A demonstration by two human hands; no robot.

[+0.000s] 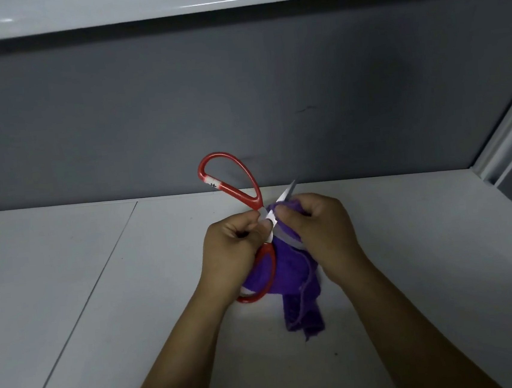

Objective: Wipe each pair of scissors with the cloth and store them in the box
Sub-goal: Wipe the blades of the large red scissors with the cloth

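Wiping looks under way: the left hand (228,246) grips the scissors (242,192) by the pivot, blades spread. The right hand (320,228) pinches the cloth (290,272) round one blade, over the table (99,271) near its back edge. Storing remains, I judge. No box shows, the only hindrance visible. Beyond stands a grey wall (239,101).

A blade of the scissors (242,195) is partly hidden by the cloth (287,269). One handle is partly covered by the left hand (229,252).
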